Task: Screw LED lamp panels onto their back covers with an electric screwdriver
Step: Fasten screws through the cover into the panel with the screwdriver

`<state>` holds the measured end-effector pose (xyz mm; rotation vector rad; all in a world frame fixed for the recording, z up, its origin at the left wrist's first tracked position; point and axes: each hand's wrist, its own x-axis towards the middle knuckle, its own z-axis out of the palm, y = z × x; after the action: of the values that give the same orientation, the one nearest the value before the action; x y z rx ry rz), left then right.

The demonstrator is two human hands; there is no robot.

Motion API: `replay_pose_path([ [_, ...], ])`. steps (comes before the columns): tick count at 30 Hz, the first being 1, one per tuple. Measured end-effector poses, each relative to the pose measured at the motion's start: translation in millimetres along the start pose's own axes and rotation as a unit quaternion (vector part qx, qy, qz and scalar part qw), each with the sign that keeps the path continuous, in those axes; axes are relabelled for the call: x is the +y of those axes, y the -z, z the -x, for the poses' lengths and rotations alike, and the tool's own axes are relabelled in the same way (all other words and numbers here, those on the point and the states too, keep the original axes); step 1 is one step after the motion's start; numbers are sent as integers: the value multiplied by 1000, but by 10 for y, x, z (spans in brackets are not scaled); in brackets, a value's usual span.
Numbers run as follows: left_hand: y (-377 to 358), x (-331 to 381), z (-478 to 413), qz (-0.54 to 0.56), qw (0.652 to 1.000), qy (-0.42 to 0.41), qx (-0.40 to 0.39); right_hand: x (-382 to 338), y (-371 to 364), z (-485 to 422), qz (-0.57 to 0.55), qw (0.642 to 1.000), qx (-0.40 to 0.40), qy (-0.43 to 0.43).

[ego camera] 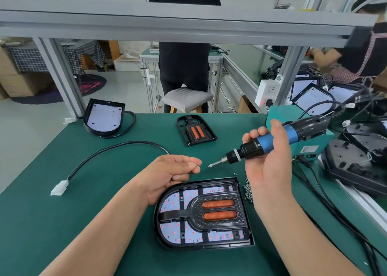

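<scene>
- Left hand [176, 171]: mid-frame, thumb and forefinger pinched on what looks like a small screw [195, 165]; it is too tiny to be sure.
- Right hand [270, 156]: wrapped round the electric screwdriver [272, 143], which is held slanted. Its bit [215, 163] points at your pinched fingertips, just apart from them.
- Lamp panel [217, 209]: black, with two orange elements, lying in its back cover [156, 219] at lower centre, below both hands.
- Loose screws [248, 190]: a heap on the bench [115, 171], just beside the cover's right edge.
- Spare panel [195, 130]: upper centre, well apart.
- Step, as judged: loading a screw onto the bit.
- Next move, as judged: seat the screw on the tip, then stand the driver upright over a screw hole in the panel.
</scene>
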<state>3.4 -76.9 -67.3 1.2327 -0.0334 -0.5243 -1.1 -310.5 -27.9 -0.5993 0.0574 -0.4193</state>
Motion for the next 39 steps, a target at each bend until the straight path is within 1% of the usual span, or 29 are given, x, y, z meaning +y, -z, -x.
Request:
replay_pose_path([
  [4, -76, -12, -7, -10, 1000, 20, -19, -13, -55, 11, -10, 1000, -11, 0],
  [9, -93, -1, -8, -14, 999, 23, -29, 45, -53, 36, 8, 1000, -21, -6],
  [16, -85, -17, -5, -18, 999, 30, -25, 78, -51, 62, 11, 999, -34, -7],
  [24, -88, -31, -7, -17, 999, 27, -30, 71, -59, 69, 20, 1000, -22, -6],
  [33, -70, -57, -41, -21, 999, 18, -28, 75, -99, 98, 62, 997, -53, 12],
  [39, -41, -73, -46, -33, 999, 15, -24, 67, -49, 72, 69, 995, -61, -27],
])
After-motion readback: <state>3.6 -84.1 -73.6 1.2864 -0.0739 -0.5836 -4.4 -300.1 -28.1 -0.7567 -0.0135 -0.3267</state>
